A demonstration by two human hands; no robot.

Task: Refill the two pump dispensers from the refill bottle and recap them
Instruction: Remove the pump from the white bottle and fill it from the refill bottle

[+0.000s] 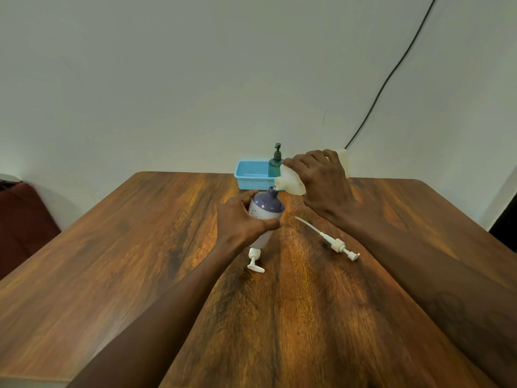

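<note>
Wooden table (pixel 140 247), viewed from the near edge. Nearest item: a white pump head (pixel 255 261) lying on its side, just at 6 o'clock of the dispenser's base. At 3 o'clock of that, apart from it, a second pump with dip tube (pixel 333 242) lies flat, tube end pointing toward 10 o'clock, nozzle end toward 4 o'clock.

Left hand (pixel 240 219) wraps the purple-and-white pump dispenser (pixel 265 210) from its 9 o'clock side, fingers curled round the body, thumb across the front. Dispenser stands on the table, cap off, neck open and leaning slightly toward 1 o'clock.

Right hand (pixel 321 180) grips the white refill bottle (pixel 289 182) from above, fingers closed round it. Bottle is tipped nearly horizontal, mouth toward 9 o'clock and touching or just over the dispenser neck; cannot tell whether liquid flows.

Farther, at 12 o'clock: blue basket (pixel 251 175) at the far table edge, with a green pump dispenser (pixel 276 161) standing upright in its right end, pump fitted. A black cable (pixel 391 74) runs down the wall.
</note>
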